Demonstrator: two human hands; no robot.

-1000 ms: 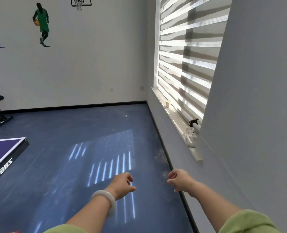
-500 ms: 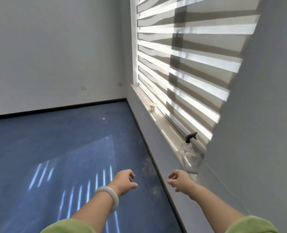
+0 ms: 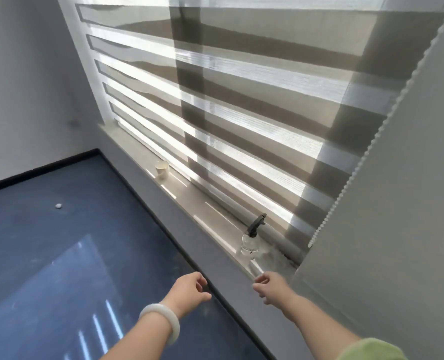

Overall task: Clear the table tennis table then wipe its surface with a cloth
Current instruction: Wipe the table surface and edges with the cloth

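My left hand (image 3: 189, 288) and right hand (image 3: 271, 285) are out, fingers (image 3: 259, 279) loosely curled, holding nothing. Right is at the windowsill (image 3: 205, 203) edge, near the spray bottle (image 3: 250, 241). A blurry pale cloth (image 3: 273, 257) is just beside the bottle. Left is over the floor (image 3: 60, 255).

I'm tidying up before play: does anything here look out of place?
A small white ball lies loose on the blue floor near the far wall. A cup and a spray bottle stand upright on the windowsill.

One spray bottle (image 3: 249, 244), one cup (image 3: 162, 169), one ball (image 3: 58, 206), one bangle (image 3: 167, 322).
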